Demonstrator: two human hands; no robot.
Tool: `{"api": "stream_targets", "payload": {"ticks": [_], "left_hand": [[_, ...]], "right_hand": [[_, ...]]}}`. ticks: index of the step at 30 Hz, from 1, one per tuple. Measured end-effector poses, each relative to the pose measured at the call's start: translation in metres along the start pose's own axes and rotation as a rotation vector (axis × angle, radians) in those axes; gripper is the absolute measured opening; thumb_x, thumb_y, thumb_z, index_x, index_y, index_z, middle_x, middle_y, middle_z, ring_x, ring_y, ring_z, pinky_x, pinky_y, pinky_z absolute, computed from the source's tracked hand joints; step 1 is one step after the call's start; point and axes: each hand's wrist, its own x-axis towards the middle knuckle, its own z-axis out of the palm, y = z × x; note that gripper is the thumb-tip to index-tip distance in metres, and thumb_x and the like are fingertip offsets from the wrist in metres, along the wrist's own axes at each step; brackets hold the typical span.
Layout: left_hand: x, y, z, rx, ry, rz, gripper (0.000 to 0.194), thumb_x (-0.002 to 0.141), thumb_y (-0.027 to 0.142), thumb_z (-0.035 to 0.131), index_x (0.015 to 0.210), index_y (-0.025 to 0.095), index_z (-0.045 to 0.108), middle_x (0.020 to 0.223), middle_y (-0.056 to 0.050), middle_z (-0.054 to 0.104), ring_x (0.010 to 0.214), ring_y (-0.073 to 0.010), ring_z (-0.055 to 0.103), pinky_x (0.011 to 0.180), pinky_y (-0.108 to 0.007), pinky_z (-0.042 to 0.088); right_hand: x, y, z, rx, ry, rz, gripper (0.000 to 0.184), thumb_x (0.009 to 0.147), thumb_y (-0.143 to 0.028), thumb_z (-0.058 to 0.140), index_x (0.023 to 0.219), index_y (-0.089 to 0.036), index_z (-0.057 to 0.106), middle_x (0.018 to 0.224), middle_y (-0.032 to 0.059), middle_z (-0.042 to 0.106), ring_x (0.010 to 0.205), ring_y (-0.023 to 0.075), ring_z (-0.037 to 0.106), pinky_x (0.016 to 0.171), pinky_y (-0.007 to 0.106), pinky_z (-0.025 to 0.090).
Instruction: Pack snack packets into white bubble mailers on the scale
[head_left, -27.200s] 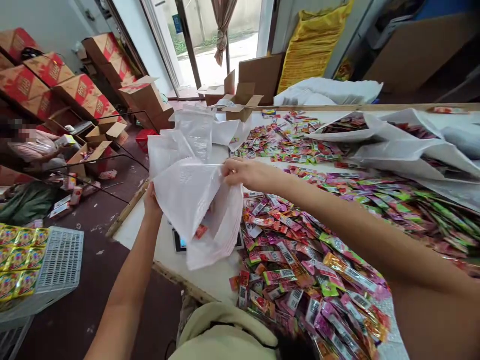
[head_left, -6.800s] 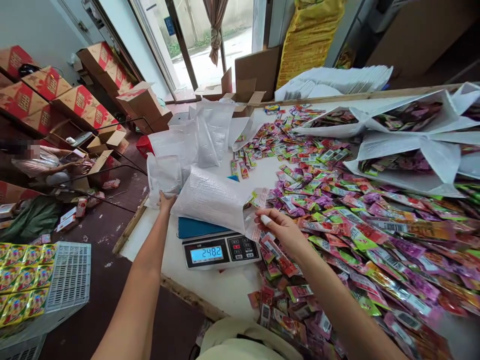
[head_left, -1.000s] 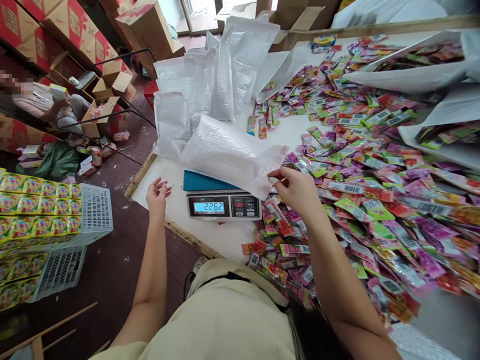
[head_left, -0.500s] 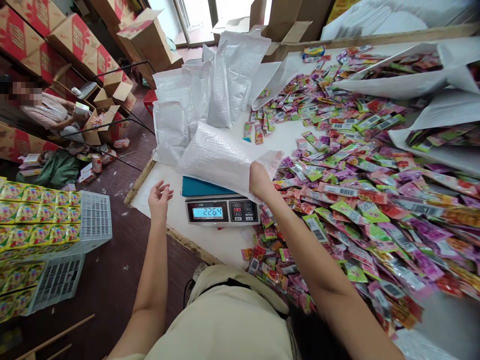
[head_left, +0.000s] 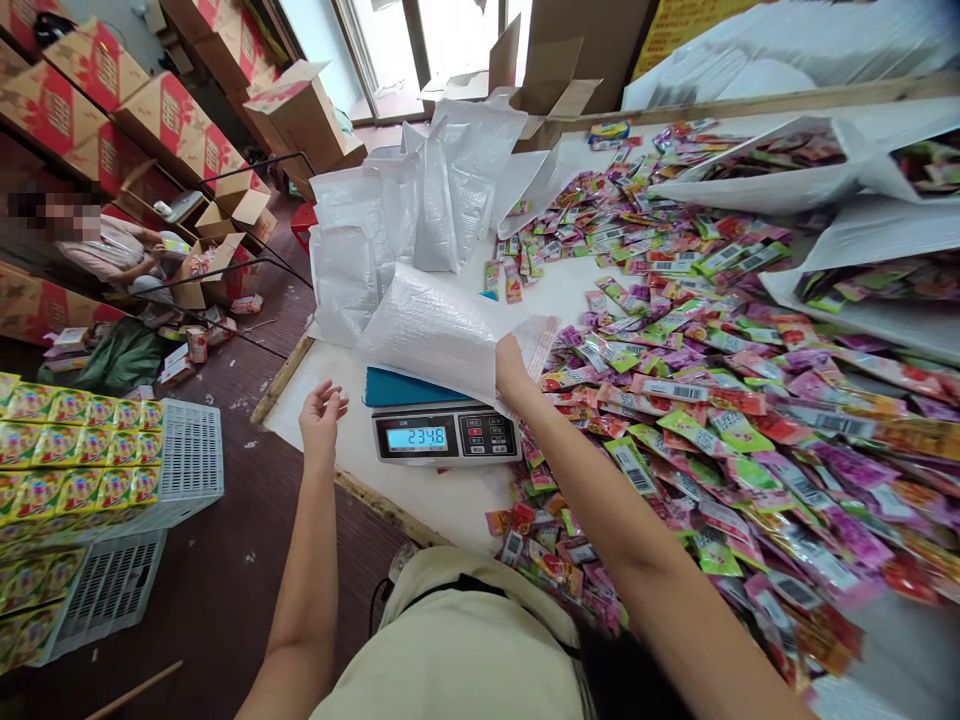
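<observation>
A white bubble mailer (head_left: 435, 325) lies on the blue pan (head_left: 405, 388) of a digital scale, its mouth facing right. My right hand (head_left: 514, 370) reaches into that mouth, and the mailer hides its fingers. Below the pan is the scale's lit display (head_left: 416, 438), showing digits. To the left of the scale, my left hand (head_left: 322, 415) hovers over the table's edge, touching nothing. Its fingers are loosely bent and apart, with nothing in them. Many small colourful snack packets (head_left: 675, 390) are spread to the right of the mailer.
Several filled bubble mailers (head_left: 349, 215) stand behind the scale. Open mailers holding packets (head_left: 757, 180) lie at the right. A wooden strip (head_left: 382, 505) edges the table. Crates of yellow boxes (head_left: 191, 455) stand at left, and a person (head_left: 112, 250) sits near cartons (head_left: 180, 130).
The number on the scale's display has risen. My right hand is still in the mailer's mouth, and the left hand's fingers have curled in slightly. The view has shifted a little.
</observation>
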Motion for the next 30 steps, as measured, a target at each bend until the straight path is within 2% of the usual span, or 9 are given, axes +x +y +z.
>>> {"api": "stream_targets", "payload": {"ticks": [4,7,10,14,18,24,27,30], "left_hand": [[-0.001,0.001,-0.007,0.014,-0.006,-0.011,0.051,0.08,0.048,0.074,0.12,0.019,0.064,0.115,-0.013,0.071,0.084,-0.0163,0.073,0.075,-0.029,0.058],[-0.004,-0.001,-0.012,0.014,0.011,-0.012,0.047,0.081,0.046,0.074,0.119,0.019,0.065,0.115,-0.012,0.071,0.084,-0.0156,0.072,0.075,-0.028,0.057],[-0.007,-0.005,-0.01,0.01,0.013,-0.015,0.045,0.082,0.045,0.073,0.118,0.02,0.065,0.115,-0.012,0.071,0.084,-0.0154,0.072,0.075,-0.028,0.057],[-0.006,-0.006,-0.003,-0.018,0.014,-0.015,0.049,0.079,0.048,0.075,0.117,0.019,0.066,0.114,-0.012,0.071,0.082,-0.0157,0.072,0.074,-0.029,0.057],[-0.004,-0.002,-0.001,-0.031,0.017,-0.016,0.051,0.077,0.049,0.076,0.117,0.018,0.066,0.115,-0.013,0.071,0.083,-0.0164,0.072,0.074,-0.029,0.058],[-0.007,0.002,-0.004,-0.034,0.026,-0.036,0.054,0.074,0.05,0.078,0.116,0.018,0.067,0.114,-0.013,0.071,0.081,-0.0154,0.071,0.071,-0.027,0.057],[-0.009,0.002,-0.004,-0.029,0.024,-0.041,0.055,0.074,0.051,0.077,0.116,0.017,0.066,0.114,-0.013,0.071,0.081,-0.0156,0.071,0.073,-0.029,0.058],[-0.01,0.001,-0.004,-0.032,0.02,-0.035,0.054,0.075,0.051,0.077,0.117,0.017,0.066,0.114,-0.013,0.071,0.082,-0.016,0.071,0.075,-0.03,0.058]], "right_hand": [[-0.024,0.001,-0.027,-0.042,-0.004,0.11,0.024,0.086,-0.027,0.053,0.085,-0.016,0.075,0.085,0.0153,0.073,0.083,0.0278,0.069,0.073,0.035,0.05],[-0.062,0.018,-0.06,-0.045,0.051,0.149,0.023,0.083,-0.039,0.059,0.076,-0.02,0.07,0.073,0.009,0.07,0.069,0.0231,0.064,0.062,0.031,0.043],[-0.101,0.037,-0.096,-0.002,0.147,0.186,0.023,0.08,-0.044,0.062,0.07,-0.022,0.064,0.061,0.0034,0.064,0.057,0.0183,0.057,0.056,0.029,0.036],[-0.142,0.052,-0.13,0.043,0.216,0.283,0.023,0.077,-0.045,0.062,0.07,-0.024,0.062,0.056,0.0027,0.06,0.049,0.0171,0.051,0.053,0.031,0.036],[-0.167,0.059,-0.141,0.063,0.247,0.353,0.024,0.079,-0.05,0.059,0.078,-0.026,0.064,0.061,0.0034,0.062,0.051,0.0212,0.054,0.054,0.037,0.038],[-0.189,0.074,-0.146,0.036,0.339,0.378,0.024,0.084,-0.054,0.056,0.076,-0.031,0.06,0.057,0.0011,0.059,0.046,0.022,0.052,0.047,0.039,0.04],[-0.192,0.079,-0.147,0.11,0.312,0.262,0.031,0.084,-0.061,0.055,0.092,-0.034,0.068,0.061,0.001,0.064,0.053,0.0255,0.061,0.047,0.038,0.045],[-0.184,0.07,-0.138,0.23,0.218,0.115,0.045,0.085,-0.065,0.053,0.113,-0.033,0.07,0.073,0.0029,0.07,0.074,0.0303,0.07,0.057,0.041,0.053]]}}
